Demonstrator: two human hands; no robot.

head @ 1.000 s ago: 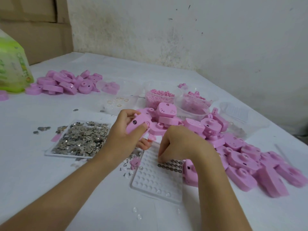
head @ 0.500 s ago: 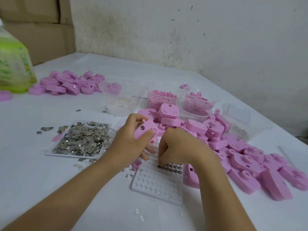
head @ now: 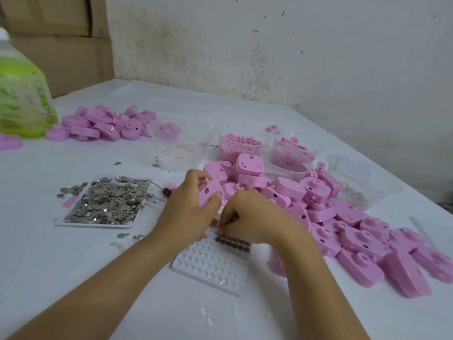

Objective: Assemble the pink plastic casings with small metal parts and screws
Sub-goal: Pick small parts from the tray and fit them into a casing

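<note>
Progress looks partial to me: a big heap of pink plastic casings (head: pixel 343 229) waits at right, a smaller pile (head: pixel 98 123) far left. My left hand (head: pixel 186 209) grips one pink casing (head: pixel 209 195) above the white dimpled tray (head: pixel 210 266). My right hand (head: pixel 252 217) curls down at its row of dark round metal parts (head: pixel 232 242); whether it pinches one, I cannot tell.
</note>
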